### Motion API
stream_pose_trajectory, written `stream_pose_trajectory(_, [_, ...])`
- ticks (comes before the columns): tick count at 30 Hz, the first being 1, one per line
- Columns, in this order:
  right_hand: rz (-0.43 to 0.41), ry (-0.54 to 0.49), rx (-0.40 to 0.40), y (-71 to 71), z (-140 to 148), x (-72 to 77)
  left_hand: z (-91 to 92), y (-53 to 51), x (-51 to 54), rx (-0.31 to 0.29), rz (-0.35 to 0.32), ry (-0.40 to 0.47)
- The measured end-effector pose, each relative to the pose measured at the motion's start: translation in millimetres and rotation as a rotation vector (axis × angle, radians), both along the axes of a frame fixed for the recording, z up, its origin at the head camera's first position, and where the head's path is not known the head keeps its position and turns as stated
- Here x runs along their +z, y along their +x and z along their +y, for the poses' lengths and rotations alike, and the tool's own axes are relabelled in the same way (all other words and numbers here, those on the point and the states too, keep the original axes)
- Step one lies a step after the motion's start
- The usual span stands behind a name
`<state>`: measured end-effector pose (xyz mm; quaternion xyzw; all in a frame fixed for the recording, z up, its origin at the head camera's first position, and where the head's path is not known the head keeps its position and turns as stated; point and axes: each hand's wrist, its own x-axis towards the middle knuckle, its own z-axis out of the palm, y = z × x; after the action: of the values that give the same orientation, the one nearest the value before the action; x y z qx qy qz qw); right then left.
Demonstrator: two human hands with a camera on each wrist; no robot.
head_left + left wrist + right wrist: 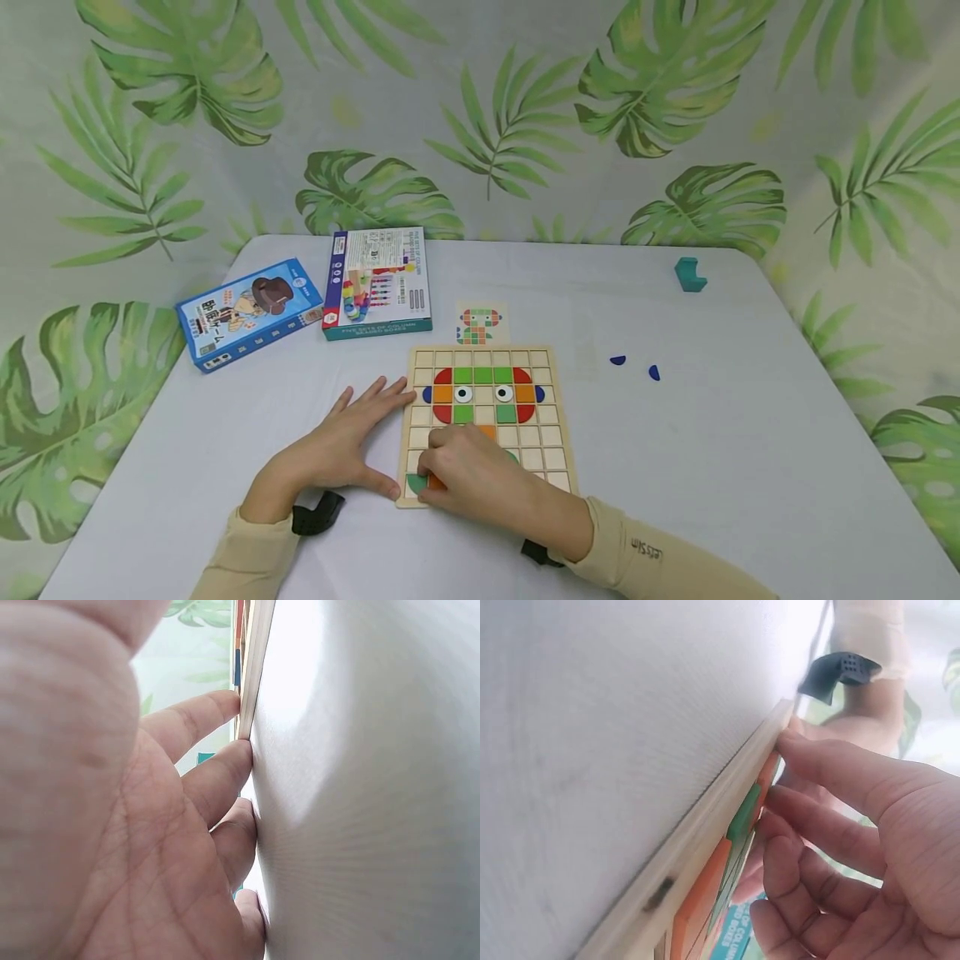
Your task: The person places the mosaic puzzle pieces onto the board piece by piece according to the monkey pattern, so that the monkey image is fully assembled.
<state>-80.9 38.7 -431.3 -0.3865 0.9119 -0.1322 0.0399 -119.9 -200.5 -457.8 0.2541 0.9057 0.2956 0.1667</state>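
Observation:
A wooden grid board lies on the table, bearing red, orange, green and blue tiles and two eye discs in a face pattern. My left hand spreads its fingers along the board's left edge, fingertips and thumb touching it. Over the lower left cells, my right hand pinches an orange tile between thumb and forefinger at the board's surface. Just left of those fingers sits a green quarter-round tile. The right hand hides much of the board's lower rows.
Behind the board lies a pattern card. Two blue half-round pieces lie to the right, with a teal block farther back. A blue game box and a beaded-column game box are at the back left.

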Motion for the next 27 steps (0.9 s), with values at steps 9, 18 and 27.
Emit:
stream_pose_trajectory(9, [-0.063,-0.086,-0.103,-9.3,30,10.0,0.4,0.3,0.5,0.007,-0.006,-0.006])
stream_pose_trajectory(18, [-0.131,-0.141,-0.459,-44.9,117,21.2,1.2,-0.8,-1.0,0.015,-0.002,-0.008])
stream_pose_trajectory(27, [-0.053,-0.065,-0.693,-78.8,203,10.8,0.5,-1.6,-2.9,0.003,-0.005,-0.002])
